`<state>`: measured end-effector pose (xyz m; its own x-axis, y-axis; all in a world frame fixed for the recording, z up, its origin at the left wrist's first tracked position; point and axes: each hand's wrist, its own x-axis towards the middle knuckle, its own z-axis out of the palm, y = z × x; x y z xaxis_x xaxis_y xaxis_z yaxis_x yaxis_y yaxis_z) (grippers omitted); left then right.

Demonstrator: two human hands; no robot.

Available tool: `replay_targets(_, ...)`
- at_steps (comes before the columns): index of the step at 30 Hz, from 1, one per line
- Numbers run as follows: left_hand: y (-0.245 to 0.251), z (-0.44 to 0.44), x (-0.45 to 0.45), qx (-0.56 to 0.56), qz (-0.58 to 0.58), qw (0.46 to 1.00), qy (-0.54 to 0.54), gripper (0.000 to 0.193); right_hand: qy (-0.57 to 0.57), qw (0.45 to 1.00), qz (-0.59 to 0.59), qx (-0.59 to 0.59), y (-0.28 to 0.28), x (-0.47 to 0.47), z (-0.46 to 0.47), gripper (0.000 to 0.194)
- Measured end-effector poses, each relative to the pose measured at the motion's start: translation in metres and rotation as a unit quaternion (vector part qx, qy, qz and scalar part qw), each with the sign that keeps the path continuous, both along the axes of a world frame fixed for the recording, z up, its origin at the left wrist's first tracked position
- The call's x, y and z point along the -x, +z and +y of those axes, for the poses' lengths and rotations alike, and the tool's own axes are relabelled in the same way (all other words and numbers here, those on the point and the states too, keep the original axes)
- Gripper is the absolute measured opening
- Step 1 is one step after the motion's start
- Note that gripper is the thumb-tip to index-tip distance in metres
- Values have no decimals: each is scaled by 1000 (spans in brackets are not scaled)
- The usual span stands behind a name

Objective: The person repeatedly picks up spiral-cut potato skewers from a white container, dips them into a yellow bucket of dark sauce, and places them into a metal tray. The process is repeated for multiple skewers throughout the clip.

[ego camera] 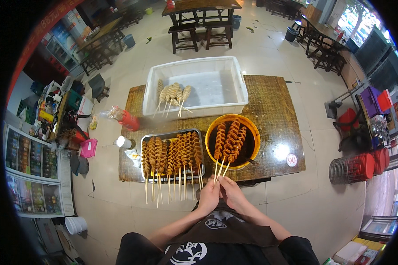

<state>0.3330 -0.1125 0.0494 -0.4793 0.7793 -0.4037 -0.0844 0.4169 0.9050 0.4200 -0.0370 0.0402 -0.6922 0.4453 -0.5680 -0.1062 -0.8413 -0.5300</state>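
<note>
Three sauce-coated spiral skewers (231, 139) fan out over a yellow basin (258, 140) of dark brown sauce. Their bare stick ends come together between my left hand (209, 195) and my right hand (231, 191), which meet just in front of the basin. To the left, a metal tray (204, 155) bears a row of brown spiral skewers (167, 152), their sticks jutting past the table's front edge. Behind, a white plastic tub (199, 111) contains several pale, uncoated spiral skewers (174, 92) in its left part.
A red container (131, 121) of sticks lies tilted at the wooden table's (275, 109) left, near a white cup (123, 142) and crumpled tissue (133, 157). A round numbered sticker (291, 160) marks the right front corner. Farther off stand a wooden table with benches (200, 28) and a glass-door fridge (31, 172).
</note>
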Motion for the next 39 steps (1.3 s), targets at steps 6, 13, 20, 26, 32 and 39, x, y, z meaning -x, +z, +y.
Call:
replay_targets(6,-17,-3,-8,-22,180,983,-35,28,-28,1000,2,3,-23,-2,-6,26)
replay_targets(13,-26,-1,-11,39,188,978,-78,31,-26,999,22,-20,-38,-7,-3,26)
replay_targets(20,-25,0,-11,36,241,966,-89,28,-47,999,11,0,-42,-6,-4,24)
replay_targets(26,-22,1,-13,11,270,960,-72,23,-74,996,-12,-44,-36,-4,-6,16)
replay_targets(32,-16,1,-11,41,217,971,-96,34,-108,993,-37,-30,-24,-3,-4,10)
replay_targets(39,-17,2,-11,39,230,968,-97,30,-143,988,-58,-22,-19,7,-3,6)
